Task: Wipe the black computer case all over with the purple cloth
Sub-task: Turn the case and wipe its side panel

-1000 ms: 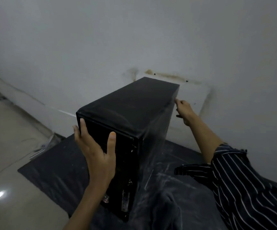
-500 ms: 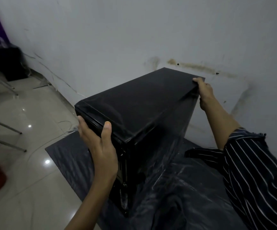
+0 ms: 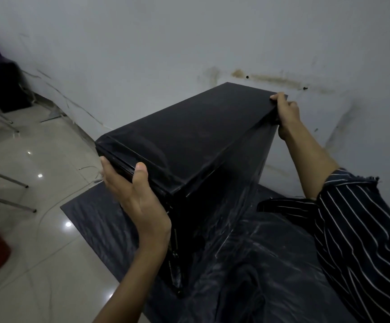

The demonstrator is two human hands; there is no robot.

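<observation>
On the dark sheet (image 3: 100, 220) by the wall (image 3: 166, 54), case (image 3: 189, 141) standing, our left hand (image 3: 140, 201) clasping its near top edge, thumb on top, our right hand (image 3: 287, 113) gripping its far top corner

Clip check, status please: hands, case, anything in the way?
Left hand grips near top edge of computer case; right hand grips its far corner. Case stands on black sheet, no wiping under way. Wall close behind.

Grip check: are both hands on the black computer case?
Yes: left hand grips the black computer case's near end, right hand its far corner.
</observation>
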